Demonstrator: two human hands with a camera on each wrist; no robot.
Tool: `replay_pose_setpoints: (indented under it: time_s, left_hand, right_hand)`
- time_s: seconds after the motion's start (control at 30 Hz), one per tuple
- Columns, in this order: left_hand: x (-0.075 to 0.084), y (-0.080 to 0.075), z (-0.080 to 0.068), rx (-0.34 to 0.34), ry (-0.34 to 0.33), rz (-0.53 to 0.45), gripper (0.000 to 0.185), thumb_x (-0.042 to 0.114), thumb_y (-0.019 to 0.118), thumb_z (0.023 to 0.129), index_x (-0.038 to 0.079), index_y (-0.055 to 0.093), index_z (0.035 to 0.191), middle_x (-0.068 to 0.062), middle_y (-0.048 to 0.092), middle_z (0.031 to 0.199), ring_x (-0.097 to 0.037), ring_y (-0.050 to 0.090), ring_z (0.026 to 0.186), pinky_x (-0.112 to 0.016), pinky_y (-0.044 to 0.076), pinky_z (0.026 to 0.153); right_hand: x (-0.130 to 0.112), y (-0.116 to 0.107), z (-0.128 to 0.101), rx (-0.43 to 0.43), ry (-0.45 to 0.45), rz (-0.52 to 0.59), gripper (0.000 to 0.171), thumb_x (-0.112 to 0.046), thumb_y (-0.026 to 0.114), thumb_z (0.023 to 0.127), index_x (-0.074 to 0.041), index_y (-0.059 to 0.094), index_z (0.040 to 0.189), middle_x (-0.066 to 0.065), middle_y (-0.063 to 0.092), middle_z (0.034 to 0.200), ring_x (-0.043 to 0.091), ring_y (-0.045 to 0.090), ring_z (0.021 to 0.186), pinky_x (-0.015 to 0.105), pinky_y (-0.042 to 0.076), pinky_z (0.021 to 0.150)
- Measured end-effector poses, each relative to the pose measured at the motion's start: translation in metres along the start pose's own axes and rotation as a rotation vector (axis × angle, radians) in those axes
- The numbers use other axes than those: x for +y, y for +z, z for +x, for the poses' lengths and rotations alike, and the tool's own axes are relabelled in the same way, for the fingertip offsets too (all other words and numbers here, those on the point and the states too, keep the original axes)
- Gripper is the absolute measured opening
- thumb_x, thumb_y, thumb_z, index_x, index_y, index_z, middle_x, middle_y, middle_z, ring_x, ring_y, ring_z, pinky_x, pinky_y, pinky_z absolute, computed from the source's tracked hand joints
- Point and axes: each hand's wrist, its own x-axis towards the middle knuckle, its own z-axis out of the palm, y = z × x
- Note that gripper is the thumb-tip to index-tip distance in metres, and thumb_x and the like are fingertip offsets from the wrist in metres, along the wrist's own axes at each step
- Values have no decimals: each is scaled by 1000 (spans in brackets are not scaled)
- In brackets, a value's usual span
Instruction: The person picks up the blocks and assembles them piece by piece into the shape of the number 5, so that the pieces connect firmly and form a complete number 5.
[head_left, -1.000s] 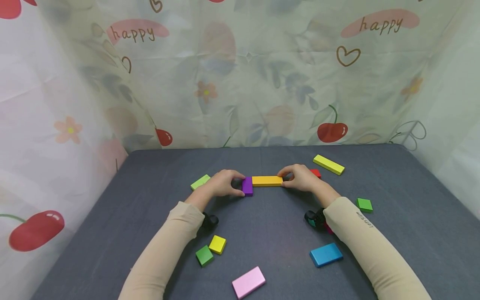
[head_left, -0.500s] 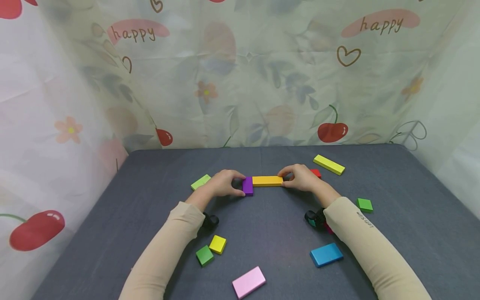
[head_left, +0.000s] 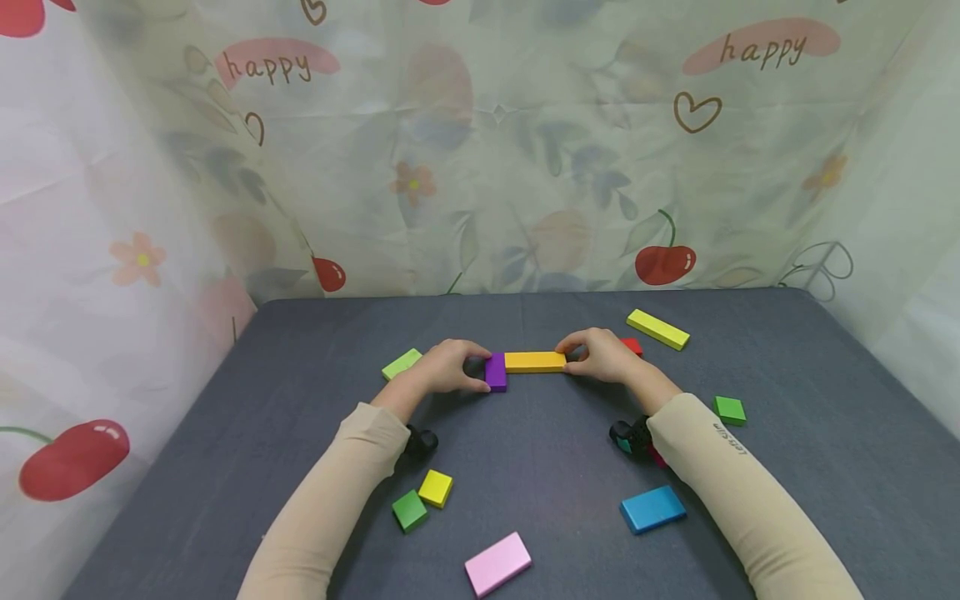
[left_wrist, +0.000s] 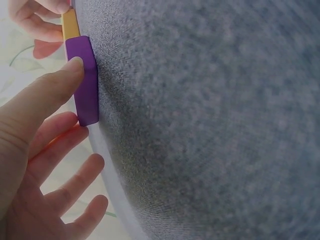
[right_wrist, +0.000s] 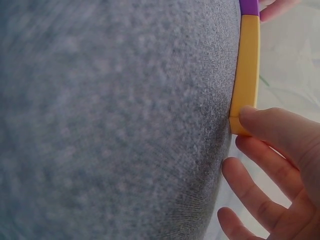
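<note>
A purple block (head_left: 496, 372) lies on the dark cloth, its right side against the left end of a long orange-yellow block (head_left: 534, 362). My left hand (head_left: 448, 367) pinches the purple block between thumb and fingers. In the left wrist view the thumb presses the near end of the purple block (left_wrist: 85, 95), while the other fingers spread below it. At the far right end of the orange-yellow block, my right hand (head_left: 600, 357) pinches with the thumb in front. The right wrist view shows that thumb on the end of the orange-yellow block (right_wrist: 246, 70).
Behind my left hand is a lime block (head_left: 401, 363); a red block (head_left: 632, 346) is partly hidden behind my right. Around lie a yellow bar (head_left: 657, 329), green blocks (head_left: 729, 410), a small yellow block (head_left: 435, 488), a blue block (head_left: 652, 509) and a pink block (head_left: 498, 565).
</note>
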Motion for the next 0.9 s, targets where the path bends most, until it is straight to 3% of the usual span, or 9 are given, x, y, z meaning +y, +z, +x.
replay_pose_setpoints:
  time_s: [0.9]
  left_hand:
    - [0,0,0,-4,-7,3,55,32,73,80,13,56,130,-7,56,134,-25,47,129,-43,38,108]
  right_hand:
    - [0,0,-2,-7,6,-2,32,-13,66,85,-3,64,116,18,64,115,23,65,85,37,55,79]
